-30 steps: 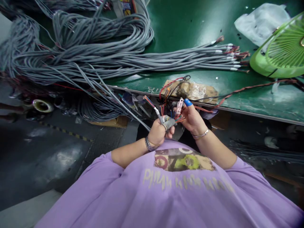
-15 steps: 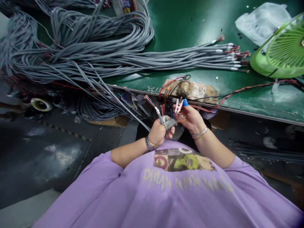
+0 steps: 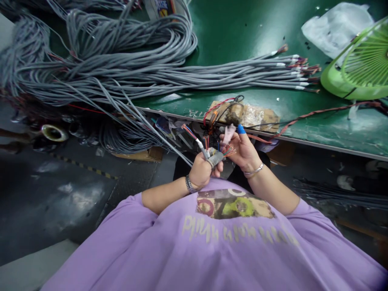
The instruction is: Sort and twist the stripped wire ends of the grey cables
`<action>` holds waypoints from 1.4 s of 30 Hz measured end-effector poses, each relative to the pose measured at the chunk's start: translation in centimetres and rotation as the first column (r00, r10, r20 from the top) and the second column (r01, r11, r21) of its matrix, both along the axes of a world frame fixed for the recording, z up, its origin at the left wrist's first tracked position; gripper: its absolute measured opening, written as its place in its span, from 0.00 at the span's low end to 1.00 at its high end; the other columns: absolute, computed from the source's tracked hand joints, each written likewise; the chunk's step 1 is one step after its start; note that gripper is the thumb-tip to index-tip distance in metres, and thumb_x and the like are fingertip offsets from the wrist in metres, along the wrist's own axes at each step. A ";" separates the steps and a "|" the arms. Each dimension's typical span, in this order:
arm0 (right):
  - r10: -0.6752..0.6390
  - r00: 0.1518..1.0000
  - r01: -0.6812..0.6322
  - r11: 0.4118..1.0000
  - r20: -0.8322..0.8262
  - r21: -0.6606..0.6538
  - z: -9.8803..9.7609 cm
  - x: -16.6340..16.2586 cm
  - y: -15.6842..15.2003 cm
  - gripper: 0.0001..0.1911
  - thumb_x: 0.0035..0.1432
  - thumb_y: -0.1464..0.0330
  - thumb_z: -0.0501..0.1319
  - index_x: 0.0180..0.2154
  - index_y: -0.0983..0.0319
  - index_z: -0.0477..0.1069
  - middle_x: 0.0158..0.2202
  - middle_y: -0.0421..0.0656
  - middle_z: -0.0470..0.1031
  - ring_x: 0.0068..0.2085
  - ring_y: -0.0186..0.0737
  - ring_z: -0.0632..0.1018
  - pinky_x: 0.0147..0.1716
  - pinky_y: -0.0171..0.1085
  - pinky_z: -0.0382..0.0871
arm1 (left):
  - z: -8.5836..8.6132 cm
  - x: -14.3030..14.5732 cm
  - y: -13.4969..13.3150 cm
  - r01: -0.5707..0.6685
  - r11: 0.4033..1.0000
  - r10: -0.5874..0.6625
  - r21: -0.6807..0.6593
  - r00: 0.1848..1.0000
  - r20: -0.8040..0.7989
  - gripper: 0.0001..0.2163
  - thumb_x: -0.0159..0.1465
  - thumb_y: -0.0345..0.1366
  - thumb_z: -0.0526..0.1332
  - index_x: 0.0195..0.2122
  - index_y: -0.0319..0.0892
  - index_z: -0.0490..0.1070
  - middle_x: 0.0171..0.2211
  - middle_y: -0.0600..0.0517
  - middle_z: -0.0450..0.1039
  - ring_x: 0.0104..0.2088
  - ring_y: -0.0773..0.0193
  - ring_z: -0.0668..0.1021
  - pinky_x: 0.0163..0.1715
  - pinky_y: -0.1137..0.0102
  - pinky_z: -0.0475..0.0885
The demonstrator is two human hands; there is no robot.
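Note:
My left hand is closed around a thick grey cylindrical piece, with fine multicoloured wires fanning out of its right end. In the same grip stands a grey cable end, a white band near its top and stripped coloured wires spreading from it. Close by on the right, a pink clip, smeared by motion, lies in the curled fingers of my right hand. A blue cover caps that hand's thumb, which stands a little apart from the clip.
Long bundled grey cables cover the left of the green table, their stripped ends pointing right. At the table edge sits a taped cardboard block with red and black leads. A green fan and a plastic bag are at right.
My right thumb has moved slightly right, away from the pink clip, which has shifted and blurred. My left hand keeps its grip, and the cable end leans slightly further left.

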State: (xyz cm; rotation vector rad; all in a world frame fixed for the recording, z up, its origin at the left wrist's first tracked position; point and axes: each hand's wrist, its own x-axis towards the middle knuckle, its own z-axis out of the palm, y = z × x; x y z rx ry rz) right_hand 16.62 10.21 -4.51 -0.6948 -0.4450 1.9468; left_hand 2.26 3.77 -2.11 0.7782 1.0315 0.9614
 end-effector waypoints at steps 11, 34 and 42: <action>0.240 0.956 -0.259 0.961 0.171 0.097 0.2 2.0 -1.3 0.31 0.48 0.40 0.64 0.34 0.62 0.76 0.30 0.44 0.79 0.30 0.37 0.78 0.31 0.36 0.75 | -0.7 -0.8 -0.4 0.034 0.996 -0.026 0.079 0.994 -0.110 0.17 0.58 0.47 0.66 0.24 0.40 0.64 0.17 0.57 0.70 0.12 0.74 0.68 0.12 0.78 0.59; 0.129 0.769 -0.399 0.862 0.626 0.313 1.6 4.1 -2.6 0.21 0.50 0.52 0.70 0.34 0.63 0.79 0.32 0.44 0.81 0.33 0.36 0.78 0.38 0.36 0.73 | -0.6 -1.4 -0.2 0.162 0.987 -0.156 0.010 0.965 -0.209 0.18 0.54 0.49 0.68 0.23 0.39 0.67 0.16 0.55 0.71 0.12 0.74 0.69 0.12 0.78 0.60; 0.182 0.016 -0.648 0.751 0.983 -0.128 -7.7 4.8 -1.9 0.12 0.64 0.63 0.56 0.37 0.63 0.75 0.34 0.46 0.81 0.34 0.38 0.80 0.35 0.34 0.73 | -0.4 -4.8 0.3 -0.314 0.948 0.314 0.045 0.949 0.019 0.17 0.49 0.46 0.70 0.26 0.42 0.66 0.16 0.59 0.68 0.12 0.75 0.66 0.10 0.78 0.57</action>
